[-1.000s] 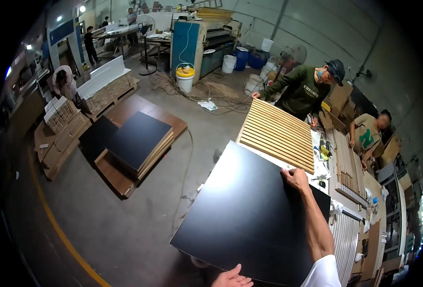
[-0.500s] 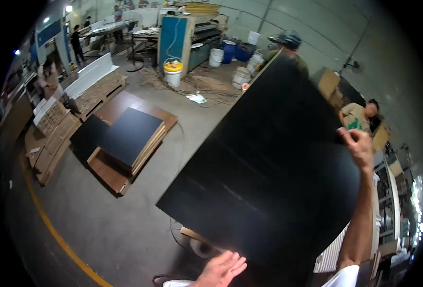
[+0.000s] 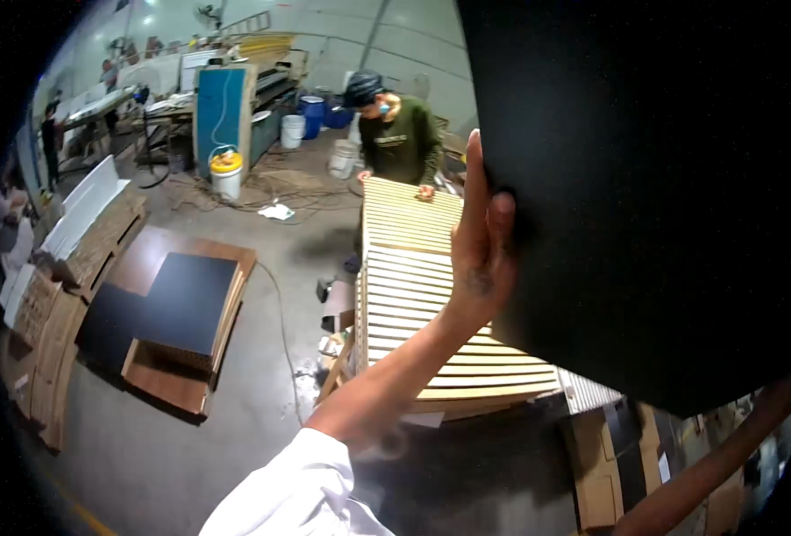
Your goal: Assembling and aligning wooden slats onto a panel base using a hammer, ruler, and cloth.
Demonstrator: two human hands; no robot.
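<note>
A large black panel is raised on the right and fills much of that side. My left hand holds its left edge, with a finger stretched upward along the edge and the thumb against the dark face. From the lower right my right forearm reaches up to the panel's lower right edge; the fingers of that hand are hidden, so its grip does not show. Below and left of the panel lies a ribbed surface of pale yellow strips on a waist-high stack or bench. A co-worker's hands rest on its far end.
The co-worker, in a dark green top and cap, stands beyond the strips. Black boards lie on a brown board at left. A cable crosses the floor. Brown cartons are at lower right, and a yellow-lidded bucket stands farther back.
The black panel has swung up and to the right. My left hand has risen to its edge, and my right hand has dropped low. The ribbed strips and the co-worker are now uncovered.
</note>
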